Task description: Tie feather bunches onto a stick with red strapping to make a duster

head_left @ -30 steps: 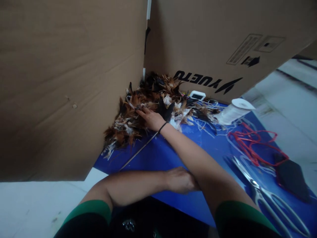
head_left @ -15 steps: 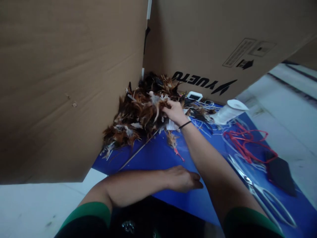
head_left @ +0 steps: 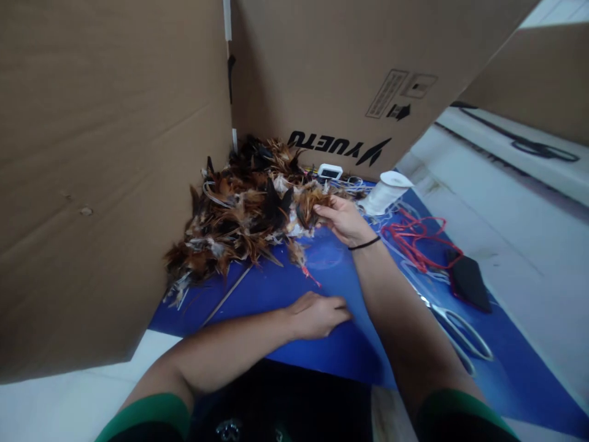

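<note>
A pile of brown and black feathers (head_left: 248, 209) lies on the blue tabletop (head_left: 331, 270) against the cardboard. At its right side, my right hand (head_left: 343, 220) pinches a small bunch of brown feathers (head_left: 310, 205) between thumb and fingers. My left hand (head_left: 317, 315) is closed low over the near part of the table; what it holds, if anything, is hidden. Between the two hands lies a small feather tuft with a pink tied end (head_left: 304, 264). A thin stick (head_left: 227, 294) sticks out from under the pile.
Tall cardboard panels (head_left: 115, 153) wall the left and back. On the right are a spool of white ribbon (head_left: 387, 191), red cord (head_left: 414, 239), a dark flat case (head_left: 469, 282) and scissors (head_left: 462, 331) beside my right forearm. A small white device (head_left: 330, 172) stands behind the feathers.
My right hand has drawn back from the pile with a bunch of feathers in its fingers. My left hand stays closed over the table. The view has swung to the right.
</note>
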Demonstrator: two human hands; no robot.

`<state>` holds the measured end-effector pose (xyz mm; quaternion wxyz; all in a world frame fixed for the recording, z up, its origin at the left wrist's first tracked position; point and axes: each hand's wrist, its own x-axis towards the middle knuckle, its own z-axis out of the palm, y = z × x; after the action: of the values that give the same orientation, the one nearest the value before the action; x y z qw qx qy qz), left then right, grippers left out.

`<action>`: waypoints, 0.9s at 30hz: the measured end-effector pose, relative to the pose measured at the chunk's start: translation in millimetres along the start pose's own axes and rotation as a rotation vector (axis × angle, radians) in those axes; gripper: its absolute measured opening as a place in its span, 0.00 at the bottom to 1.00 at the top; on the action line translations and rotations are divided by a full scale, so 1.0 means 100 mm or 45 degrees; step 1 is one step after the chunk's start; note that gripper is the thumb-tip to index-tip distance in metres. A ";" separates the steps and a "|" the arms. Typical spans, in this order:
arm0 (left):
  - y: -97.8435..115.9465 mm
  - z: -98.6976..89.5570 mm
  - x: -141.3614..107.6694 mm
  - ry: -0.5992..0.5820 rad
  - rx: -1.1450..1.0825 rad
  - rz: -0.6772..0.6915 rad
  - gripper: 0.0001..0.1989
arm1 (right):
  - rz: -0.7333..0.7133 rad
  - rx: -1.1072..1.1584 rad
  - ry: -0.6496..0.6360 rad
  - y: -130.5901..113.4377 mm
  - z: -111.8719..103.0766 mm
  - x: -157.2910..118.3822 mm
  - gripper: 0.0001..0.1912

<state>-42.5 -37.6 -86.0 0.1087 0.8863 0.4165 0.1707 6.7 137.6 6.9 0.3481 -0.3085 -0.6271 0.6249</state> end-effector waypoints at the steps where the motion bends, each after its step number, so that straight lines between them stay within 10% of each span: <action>1: -0.01 0.00 0.00 0.030 -0.022 0.000 0.14 | -0.010 -0.013 -0.002 0.00 -0.07 -0.06 0.18; 9: -0.23 -0.09 0.01 0.567 -0.010 -0.228 0.13 | -0.035 -0.461 0.030 0.15 -0.40 -0.42 0.13; 14: -0.52 -0.56 -0.05 0.906 0.059 -0.507 0.12 | -0.022 -0.406 0.153 0.38 -0.44 -0.60 0.14; 22: -1.27 -1.06 0.18 0.452 0.269 -1.304 0.21 | 0.087 -0.296 0.122 0.65 -0.38 -0.69 0.17; 27: -1.62 -1.03 0.22 0.633 -0.215 -1.386 0.03 | 0.089 -0.296 0.108 0.64 -0.35 -0.70 0.15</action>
<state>-183.3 86.8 -41.2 0.1498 0.4677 0.8082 0.3251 72.7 101.9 -61.4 0.3141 -0.3944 -0.6689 0.5462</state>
